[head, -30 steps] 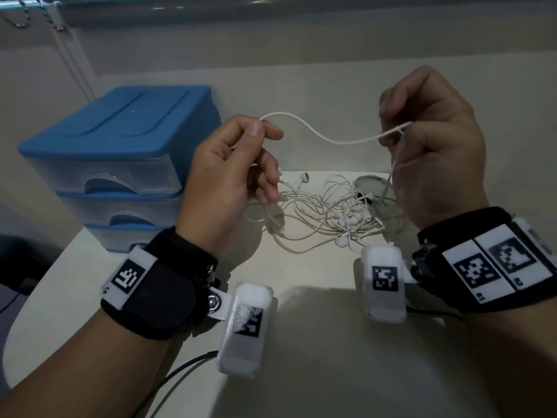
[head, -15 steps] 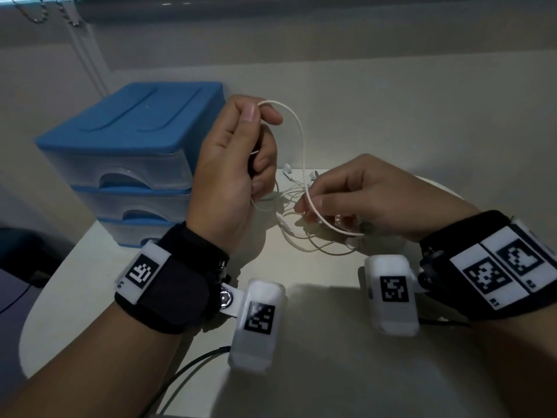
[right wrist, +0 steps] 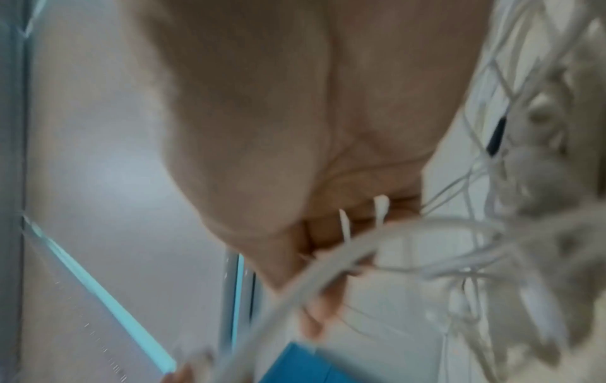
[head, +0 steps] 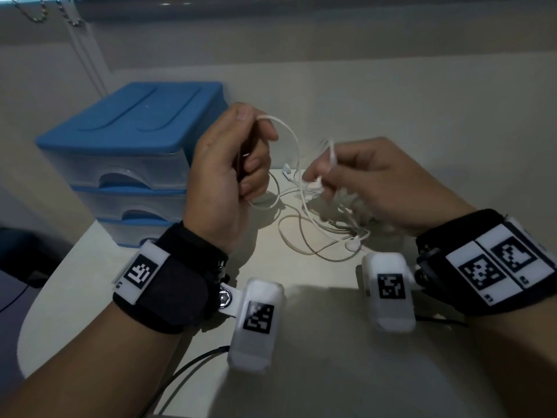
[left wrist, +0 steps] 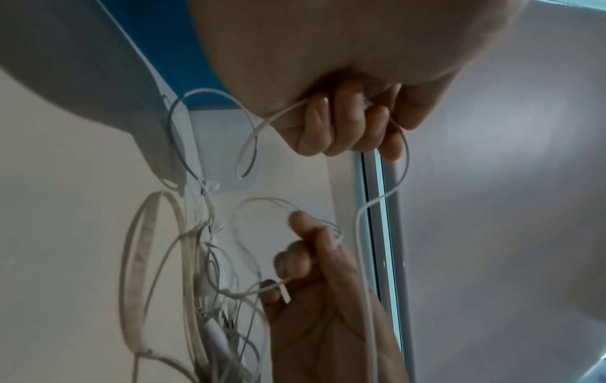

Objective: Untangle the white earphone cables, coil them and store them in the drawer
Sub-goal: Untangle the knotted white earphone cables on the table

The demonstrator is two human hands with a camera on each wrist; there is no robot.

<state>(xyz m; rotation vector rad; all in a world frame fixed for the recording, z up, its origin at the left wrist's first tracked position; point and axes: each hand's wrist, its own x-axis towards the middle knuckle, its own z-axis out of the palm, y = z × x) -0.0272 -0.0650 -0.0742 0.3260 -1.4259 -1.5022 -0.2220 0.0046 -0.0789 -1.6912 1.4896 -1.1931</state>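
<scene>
A tangle of white earphone cables (head: 325, 233) lies on the pale table (head: 301, 372), partly under my right hand. My left hand (head: 238, 167) is raised beside the drawer unit, fingers curled round one cable (head: 294, 137) that arcs down to the pile; the left wrist view shows its fingers (left wrist: 347, 124) closed on that cable (left wrist: 252, 134). My right hand (head: 370, 179) pinches a bunch of cables (head: 331, 152) just above the tangle, blurred by motion. The right wrist view shows blurred cables (right wrist: 347, 254) at its fingers. The blue drawer unit (head: 132, 158) stands at the left, all its drawers closed.
The wall rises straight behind the table. A bead-chain blind cord (head: 81, 52) hangs at the upper left. Black wires (head: 187, 375) trail from the wrist cameras across the near table. The table's left edge (head: 39, 297) curves round beside the drawer unit.
My right hand dropped from holding the cable taut at the upper right down to the tangle, then lifted a bunch of cables slightly. My left hand stayed raised, still holding its cable.
</scene>
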